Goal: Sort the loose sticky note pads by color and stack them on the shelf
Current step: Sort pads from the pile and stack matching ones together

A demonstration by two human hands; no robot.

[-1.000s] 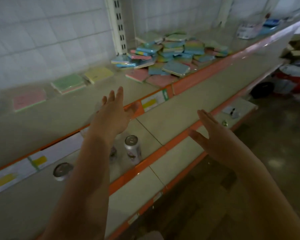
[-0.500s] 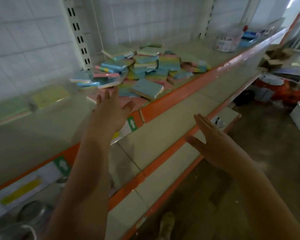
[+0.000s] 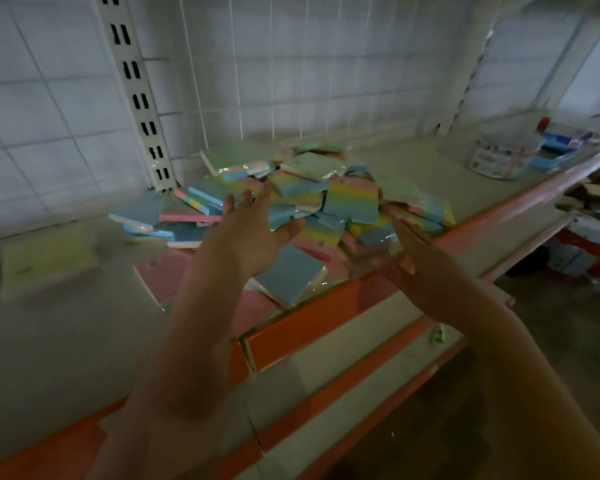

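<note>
Over the last second the person has closed in on the heap of sticky note pads (image 3: pixel 291 206); a moment ago both hands hung well short of it, over the lower shelves. Now the left hand (image 3: pixel 248 237) is stretched out above the near side of the heap, its fingers (image 3: pixel 257 199) straight and apart, holding nothing. The right hand (image 3: pixel 418 268) has come up to the orange front lip of the shelf (image 3: pixel 312 320), fingers straight and close together, also holding nothing. A blue pad (image 3: pixel 290 277) lies just below the left palm, beside a pink pad (image 3: pixel 160 277). Off to the left a yellow pad (image 3: pixel 45 256) sits apart from the heap, though blur makes it hard to read. I'd say the reach is nearly done and no pad has been picked up yet, so most of the sorting still lies ahead.
</note>
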